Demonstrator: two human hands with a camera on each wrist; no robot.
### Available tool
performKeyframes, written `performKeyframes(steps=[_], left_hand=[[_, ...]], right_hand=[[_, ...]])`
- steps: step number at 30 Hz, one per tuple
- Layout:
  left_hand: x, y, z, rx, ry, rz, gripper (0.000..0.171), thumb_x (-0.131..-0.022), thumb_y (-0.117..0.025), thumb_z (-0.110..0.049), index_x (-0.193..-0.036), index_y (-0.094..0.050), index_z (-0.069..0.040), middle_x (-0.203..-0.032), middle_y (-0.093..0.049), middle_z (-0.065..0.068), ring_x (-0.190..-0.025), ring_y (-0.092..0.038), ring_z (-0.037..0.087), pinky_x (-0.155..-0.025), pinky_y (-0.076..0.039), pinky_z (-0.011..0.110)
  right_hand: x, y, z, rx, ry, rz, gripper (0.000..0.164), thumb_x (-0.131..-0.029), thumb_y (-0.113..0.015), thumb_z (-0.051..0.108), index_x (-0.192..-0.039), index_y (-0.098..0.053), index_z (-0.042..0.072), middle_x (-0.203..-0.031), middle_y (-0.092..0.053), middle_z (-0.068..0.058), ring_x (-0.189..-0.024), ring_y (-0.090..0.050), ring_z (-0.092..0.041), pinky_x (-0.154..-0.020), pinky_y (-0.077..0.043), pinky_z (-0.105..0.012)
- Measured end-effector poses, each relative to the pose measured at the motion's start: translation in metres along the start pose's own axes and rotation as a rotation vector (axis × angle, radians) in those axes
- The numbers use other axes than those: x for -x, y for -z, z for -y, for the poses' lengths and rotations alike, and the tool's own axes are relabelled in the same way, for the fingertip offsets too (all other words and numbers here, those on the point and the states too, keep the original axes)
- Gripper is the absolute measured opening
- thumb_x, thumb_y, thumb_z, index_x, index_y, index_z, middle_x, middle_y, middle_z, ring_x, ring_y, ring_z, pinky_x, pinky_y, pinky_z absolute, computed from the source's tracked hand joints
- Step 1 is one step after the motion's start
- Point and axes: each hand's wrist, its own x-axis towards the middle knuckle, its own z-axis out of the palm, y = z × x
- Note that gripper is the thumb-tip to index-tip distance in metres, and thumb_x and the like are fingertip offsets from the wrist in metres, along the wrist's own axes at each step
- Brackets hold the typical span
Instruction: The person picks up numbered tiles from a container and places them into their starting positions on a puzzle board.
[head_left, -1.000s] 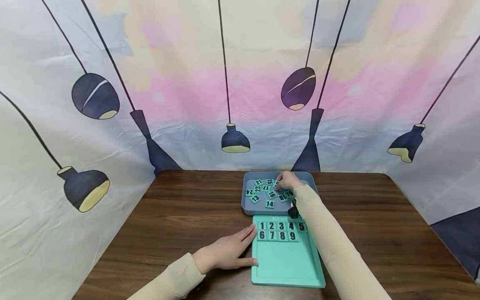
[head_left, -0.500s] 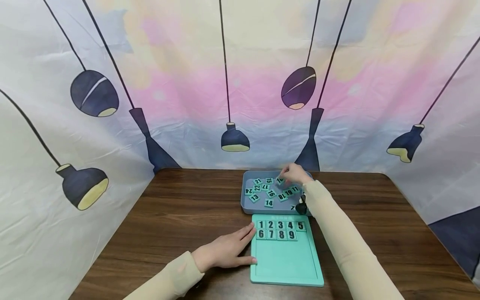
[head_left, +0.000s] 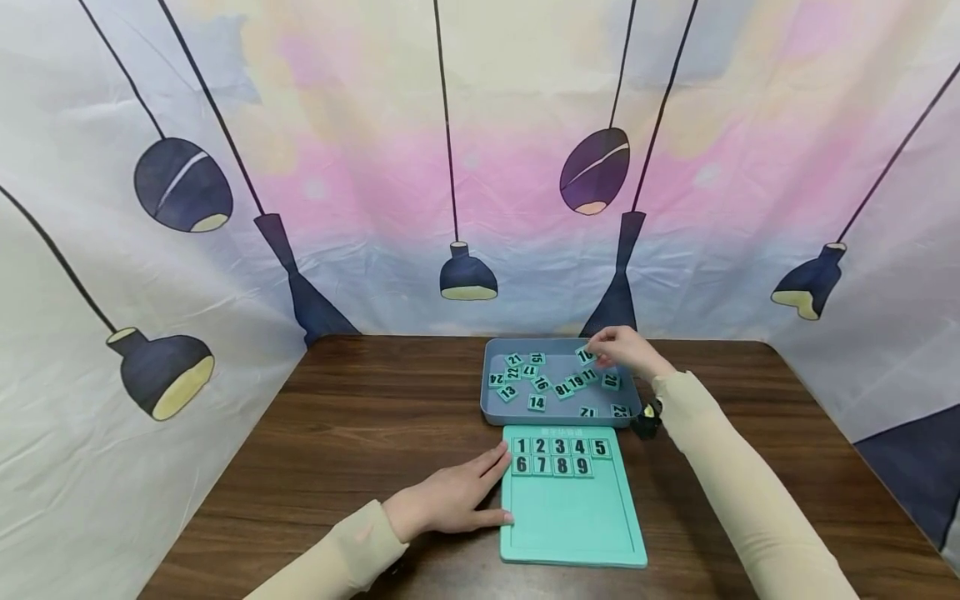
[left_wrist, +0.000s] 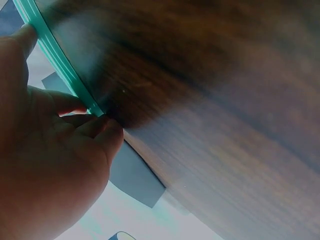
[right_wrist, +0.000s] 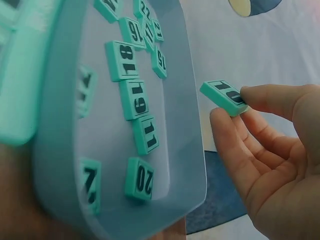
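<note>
My right hand (head_left: 624, 348) pinches a green number tile (right_wrist: 224, 96) marked 10 between thumb and fingers, over the far right of the blue-grey tray (head_left: 495, 410). Inside that tray lie several loose tiles, among them the 20 tile (right_wrist: 139, 179), the 11 tile (right_wrist: 145, 135) and the 14 tile (head_left: 537, 403). A green puzzle board (head_left: 573, 525) lies in front of the tray, with tiles 1 to 5 in its top row and 6 to 9 below. My left hand (head_left: 457, 497) rests against the board's left edge, fingers extended; its fingertips (left_wrist: 30, 34) touch the green rim in the left wrist view.
Both tray and board lie on a brown wooden table (head_left: 375, 417). Behind it hangs a cloth backdrop (head_left: 360, 167) printed with lamps. A small black device (head_left: 647, 419) is at the right wrist, by the tray's near right corner.
The right hand has lifted the 10 tile from among the others and moved right with it. Tiles 20 and 23 at the tray's right have come into view. The left hand stays put.
</note>
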Motion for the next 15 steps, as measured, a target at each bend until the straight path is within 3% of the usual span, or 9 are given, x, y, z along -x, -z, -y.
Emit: performKeyframes(steps=[6, 15], left_hand=[[0.000, 0.001, -0.001, -0.006, 0.002, -0.007, 0.088, -0.099, -0.045, -0.066, -0.162, -0.019, -0.011, -0.168, -0.013, 0.007, -0.150, -0.027, 0.020, -0.110, -0.040, 0.038], [-0.001, -0.001, 0.001, 0.003, 0.002, 0.001, 0.088, -0.099, -0.044, -0.067, -0.163, -0.018, -0.012, -0.169, -0.011, 0.006, -0.150, -0.026, 0.020, -0.111, -0.040, 0.038]], right_hand=[[0.025, 0.006, -0.006, -0.036, -0.021, 0.005, 0.033, -0.104, -0.059, 0.021, -0.120, -0.062, -0.008, -0.112, -0.064, -0.023, -0.100, -0.065, -0.043, -0.092, -0.053, -0.053], [0.061, 0.000, -0.010, -0.058, -0.017, 0.080, 0.030, -0.102, -0.063, 0.021, -0.115, -0.059, -0.006, -0.107, -0.063, -0.020, -0.096, -0.067, -0.038, -0.088, -0.056, -0.047]])
